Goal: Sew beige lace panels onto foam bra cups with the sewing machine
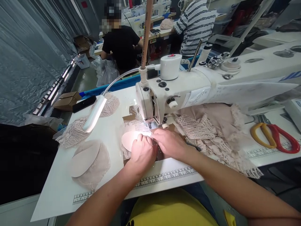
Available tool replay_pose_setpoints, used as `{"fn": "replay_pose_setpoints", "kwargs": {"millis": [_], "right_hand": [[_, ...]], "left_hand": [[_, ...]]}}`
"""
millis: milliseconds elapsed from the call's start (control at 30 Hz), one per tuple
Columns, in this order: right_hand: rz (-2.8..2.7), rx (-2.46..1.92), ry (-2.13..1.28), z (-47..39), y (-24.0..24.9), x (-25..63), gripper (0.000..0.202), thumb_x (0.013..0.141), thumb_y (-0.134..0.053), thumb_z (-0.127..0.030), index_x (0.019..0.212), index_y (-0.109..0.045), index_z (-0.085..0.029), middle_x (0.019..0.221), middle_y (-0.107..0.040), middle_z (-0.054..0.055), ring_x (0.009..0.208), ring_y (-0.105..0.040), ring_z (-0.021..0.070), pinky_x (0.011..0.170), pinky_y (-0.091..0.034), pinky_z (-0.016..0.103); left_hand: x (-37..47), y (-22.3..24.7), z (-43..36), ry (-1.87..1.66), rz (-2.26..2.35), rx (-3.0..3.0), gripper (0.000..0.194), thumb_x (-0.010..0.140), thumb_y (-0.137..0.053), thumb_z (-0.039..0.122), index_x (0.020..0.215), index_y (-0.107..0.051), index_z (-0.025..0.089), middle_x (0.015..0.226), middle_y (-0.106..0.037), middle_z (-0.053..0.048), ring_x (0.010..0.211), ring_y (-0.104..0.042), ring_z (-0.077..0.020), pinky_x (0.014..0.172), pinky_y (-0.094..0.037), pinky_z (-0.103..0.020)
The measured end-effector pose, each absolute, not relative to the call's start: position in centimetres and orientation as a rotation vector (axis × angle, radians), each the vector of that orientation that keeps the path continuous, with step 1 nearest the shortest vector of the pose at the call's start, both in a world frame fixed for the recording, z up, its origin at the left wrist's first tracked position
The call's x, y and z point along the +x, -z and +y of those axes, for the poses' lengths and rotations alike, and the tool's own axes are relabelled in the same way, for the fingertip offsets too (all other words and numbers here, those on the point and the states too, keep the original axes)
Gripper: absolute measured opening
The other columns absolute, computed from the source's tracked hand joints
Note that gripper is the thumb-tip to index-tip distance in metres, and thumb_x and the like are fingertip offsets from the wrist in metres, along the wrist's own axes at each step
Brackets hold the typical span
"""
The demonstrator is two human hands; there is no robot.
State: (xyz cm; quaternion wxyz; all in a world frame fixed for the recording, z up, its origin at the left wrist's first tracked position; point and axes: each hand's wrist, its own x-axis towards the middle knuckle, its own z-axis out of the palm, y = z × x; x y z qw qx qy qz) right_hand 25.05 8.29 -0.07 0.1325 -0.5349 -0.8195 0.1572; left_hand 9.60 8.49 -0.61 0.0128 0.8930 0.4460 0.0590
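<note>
Under the head of a white sewing machine [145, 100] lies a beige lace piece [125, 152] with an oval pad [128, 140] on it. My left hand [144, 150] is on the right side of this piece, its fingers curled and pressed together at the fabric edge. Just to its right, my right hand [168, 142] has its fingers closed close to the needle area, touching or nearly touching my left hand. What lies between the fingertips is hidden. A lit lamp [95, 113] shines on the work from the left.
Lace cups [89, 160] and a black phone [84, 104] lie on the left of the white table [58, 175]. Right of the machine are heaped lace fabric [211, 135] and red-and-yellow scissors [274, 138]. Two people sit beyond the machine.
</note>
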Motion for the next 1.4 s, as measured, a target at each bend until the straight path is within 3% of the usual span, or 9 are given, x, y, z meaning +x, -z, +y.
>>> {"fn": "replay_pose_setpoints", "kwargs": {"millis": [200, 400, 867, 1100, 1400], "right_hand": [[-2.53, -1.591, -0.092, 7.6, 1.4, 24.1, 0.022, 0.087, -0.047, -0.008, 0.096, -0.066, -0.015, 0.091, -0.062, 0.008, 0.084, -0.054, 0.0187, 0.067, -0.04, 0.029], [-2.499, -1.779, -0.045, 7.7, 0.5, 23.5, 0.031, 0.092, -0.04, -0.011, 0.113, -0.063, -0.017, 0.102, -0.065, 0.011, 0.09, -0.057, 0.0225, 0.072, -0.042, 0.032], [-2.493, -1.897, -0.15, 8.7, 0.4, 23.3, 0.042, 0.089, -0.036, -0.008, 0.124, -0.058, -0.016, 0.099, -0.065, 0.013, 0.083, -0.058, 0.024, 0.059, -0.041, 0.032], [-2.486, -1.873, -0.121, 8.7, 0.5, 23.6, 0.04, 0.087, -0.041, -0.007, 0.119, -0.061, -0.017, 0.093, -0.065, 0.011, 0.08, -0.058, 0.0219, 0.055, -0.037, 0.03], [-2.435, -1.737, -0.067, 8.5, 1.4, 24.0, 0.039, 0.083, -0.044, -0.004, 0.113, -0.066, -0.017, 0.092, -0.065, 0.008, 0.075, -0.056, 0.0175, 0.06, -0.04, 0.028]], "left_hand": [[6.7, -2.0, 10.1, -0.29, 0.963, 2.499, 0.027, 0.094, -0.041, 0.026, 0.087, -0.065, 0.016, 0.086, -0.066, -0.008, 0.078, -0.06, -0.0177, 0.071, -0.05, -0.03], [6.5, 0.9, 11.9, -0.471, 0.979, 2.76, 0.029, 0.09, -0.046, 0.021, 0.109, -0.065, 0.011, 0.117, -0.065, -0.014, 0.095, -0.059, -0.0255, 0.082, -0.051, -0.04], [5.8, 1.9, 15.3, -0.454, 0.805, 2.789, 0.033, 0.091, -0.046, 0.023, 0.116, -0.064, 0.012, 0.11, -0.068, -0.014, 0.088, -0.059, -0.0236, 0.081, -0.05, -0.041], [6.1, 1.9, 15.0, -0.411, 0.968, 2.747, 0.032, 0.093, -0.04, 0.023, 0.111, -0.065, 0.013, 0.116, -0.064, -0.015, 0.099, -0.056, -0.0254, 0.087, -0.047, -0.042], [5.6, 2.3, 14.7, -0.247, 1.266, 2.711, 0.043, 0.089, -0.041, 0.021, 0.132, -0.051, 0.024, 0.141, -0.046, -0.01, 0.131, -0.033, -0.0383, 0.102, -0.03, -0.063]]}}
